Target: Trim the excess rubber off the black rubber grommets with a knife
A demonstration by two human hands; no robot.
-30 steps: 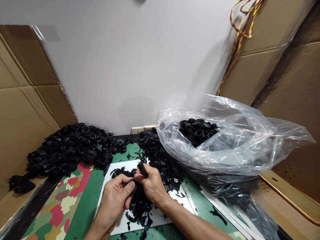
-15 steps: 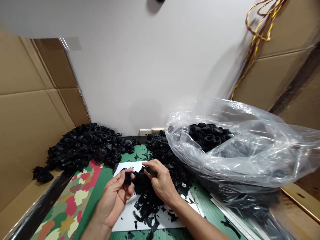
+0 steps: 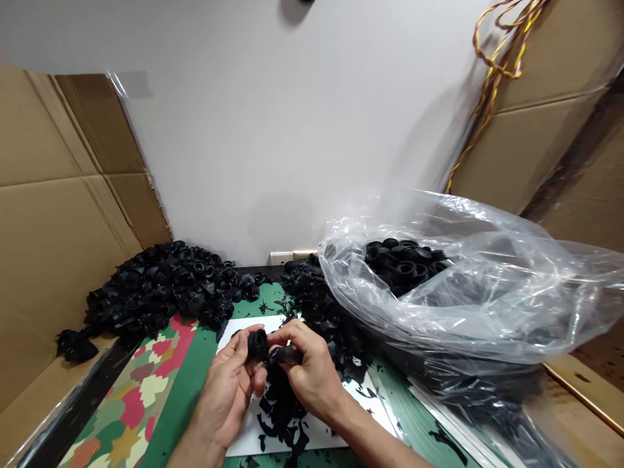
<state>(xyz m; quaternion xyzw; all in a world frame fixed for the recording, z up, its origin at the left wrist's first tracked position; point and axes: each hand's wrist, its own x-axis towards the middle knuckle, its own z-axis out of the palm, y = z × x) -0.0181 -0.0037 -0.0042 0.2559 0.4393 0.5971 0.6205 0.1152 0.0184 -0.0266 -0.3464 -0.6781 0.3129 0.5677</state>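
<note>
My left hand (image 3: pixel 227 383) is closed on a black ribbed rubber bellows (image 3: pixel 257 345), held between thumb and fingers above a white sheet (image 3: pixel 244 439). Close to the bellows' right side, my right hand (image 3: pixel 312 370) is closed on a short dark object (image 3: pixel 286 355). Its kind is unclear, and the fingers hide part of it. Whether it touches the bellows I cannot tell. Under the hands, black rubber scraps (image 3: pixel 283 406) lie scattered over the sheet.
A heap of black rubber pieces (image 3: pixel 160 286) stands at the back left. More scraps (image 3: pixel 312 286) are piled behind my right hand. On the right sits a clear plastic bag (image 3: pixel 463 325) with black ribbed parts (image 3: pixel 404 260) inside. Cardboard (image 3: pixel 63 130) flanks the green table (image 3: pixel 248 309).
My right hand has come slightly down and closer to the bellows, its dark object now beside it. The bellows has turned a little in my left hand. The view has shifted slightly.
</note>
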